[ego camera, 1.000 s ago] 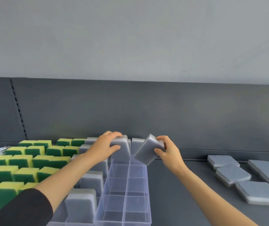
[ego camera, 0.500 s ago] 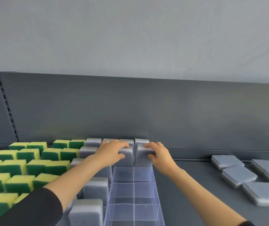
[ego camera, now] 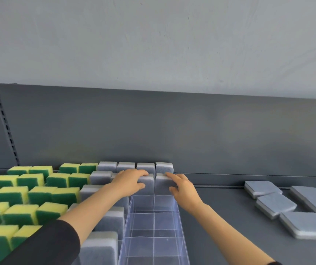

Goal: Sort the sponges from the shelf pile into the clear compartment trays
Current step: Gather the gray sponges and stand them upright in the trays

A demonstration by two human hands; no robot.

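Note:
A clear compartment tray (ego camera: pixel 180 222) runs from the shelf's middle toward me, its near cells bare. Two grey sponges stand upright in its second row from the back. My left hand (ego camera: pixel 129 181) rests over the top of the left grey sponge (ego camera: pixel 147 185), thumb on its front. My right hand (ego camera: pixel 181 186) holds the right grey sponge (ego camera: pixel 162 185), fingers on its top edge and thumb on its side. Behind them another row of grey sponges (ego camera: pixel 145 166) stands against the back panel. Loose grey sponges (ego camera: pixel 274 205) lie flat in a pile at the right.
Trays at the left hold several upright yellow-green sponges (ego camera: pixel 38 194) and grey sponges (ego camera: pixel 99 251). The dark shelf back panel (ego camera: pixel 172 131) rises close behind the trays. Bare shelf surface (ego camera: pixel 220 217) lies between the clear tray and the pile.
My right hand brought its tilted grey sponge down and stood it upright in the tray beside the left one. My left hand pressed its sponge down into its cell.

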